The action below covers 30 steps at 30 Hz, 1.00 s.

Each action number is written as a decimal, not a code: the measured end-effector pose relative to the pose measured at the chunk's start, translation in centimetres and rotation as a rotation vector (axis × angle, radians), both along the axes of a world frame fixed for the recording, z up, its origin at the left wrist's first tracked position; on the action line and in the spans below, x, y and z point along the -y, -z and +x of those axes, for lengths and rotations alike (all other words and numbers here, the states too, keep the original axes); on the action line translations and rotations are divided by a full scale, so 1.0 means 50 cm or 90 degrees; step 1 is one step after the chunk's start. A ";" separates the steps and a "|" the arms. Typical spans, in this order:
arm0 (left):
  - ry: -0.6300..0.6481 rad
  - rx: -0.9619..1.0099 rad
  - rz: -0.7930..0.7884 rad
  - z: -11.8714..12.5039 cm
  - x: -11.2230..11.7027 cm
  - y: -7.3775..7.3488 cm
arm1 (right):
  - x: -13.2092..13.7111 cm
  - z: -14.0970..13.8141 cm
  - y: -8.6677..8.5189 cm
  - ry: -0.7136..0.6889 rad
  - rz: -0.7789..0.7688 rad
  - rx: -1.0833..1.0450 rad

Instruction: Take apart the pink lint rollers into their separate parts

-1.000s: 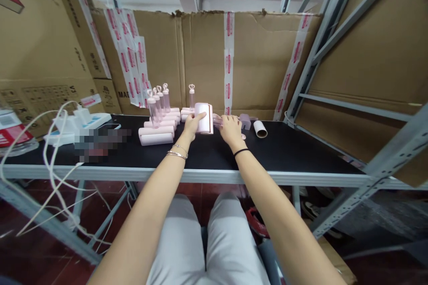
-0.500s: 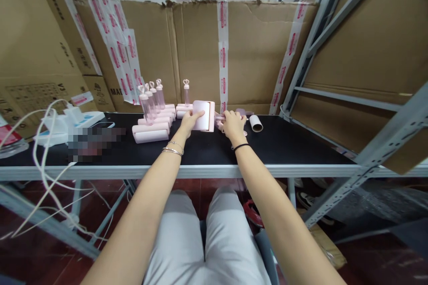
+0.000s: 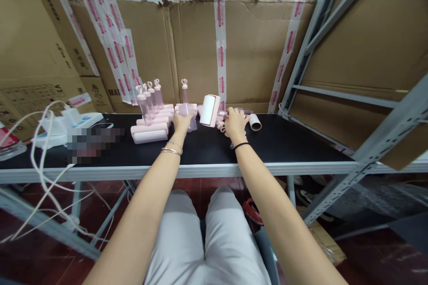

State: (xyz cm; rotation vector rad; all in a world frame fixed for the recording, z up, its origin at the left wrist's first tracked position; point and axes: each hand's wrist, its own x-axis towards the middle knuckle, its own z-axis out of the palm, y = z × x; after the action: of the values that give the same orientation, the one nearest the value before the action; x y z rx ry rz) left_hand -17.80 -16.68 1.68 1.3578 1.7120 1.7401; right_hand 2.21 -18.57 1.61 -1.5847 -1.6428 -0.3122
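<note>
My left hand (image 3: 182, 122) grips a see-through pinkish cover (image 3: 190, 122), held a little above the black tabletop. Between my hands is a lint roller (image 3: 210, 110) with a white sheet roll and a pink casing, tilted, its handle leading into my right hand (image 3: 236, 122). The fingers of that hand are wrapped round the handle. Pink and clear parts (image 3: 220, 125) lie beside and partly under my right hand, mostly hidden. Behind my left hand, another lint roller (image 3: 185, 93) rests with its clear handle upright.
Several pink lint rollers (image 3: 149, 134) stand in a row at left, handles up. A cardboard tube (image 3: 255, 122) lies right of my right hand. Power strip (image 3: 90, 119) and white cables (image 3: 42, 164) occupy the far left. Cardboard (image 3: 194, 49) walls the back; a metal post (image 3: 364, 160) stands right.
My left hand has moved left, away from the lint roller, and now holds the see-through cover. The roller stays with my right hand and has tilted.
</note>
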 end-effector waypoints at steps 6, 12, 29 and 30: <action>-0.191 -0.179 -0.106 0.020 0.034 -0.017 | 0.012 -0.010 -0.010 -0.047 0.004 0.024; -0.197 -0.239 -0.121 0.027 0.043 -0.014 | 0.021 -0.011 -0.017 -0.056 -0.033 0.003; 0.009 -0.137 0.156 0.019 -0.001 -0.008 | -0.011 -0.015 0.000 -0.356 0.084 -0.084; 0.059 -0.083 0.187 0.019 -0.006 -0.006 | -0.008 -0.017 0.000 -0.389 0.078 -0.068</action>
State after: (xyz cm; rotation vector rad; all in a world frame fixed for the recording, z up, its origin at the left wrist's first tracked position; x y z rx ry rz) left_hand -16.84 -16.37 1.98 1.6796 1.4700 1.9455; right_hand 1.37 -18.17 1.63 -0.9287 -1.8878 -0.0032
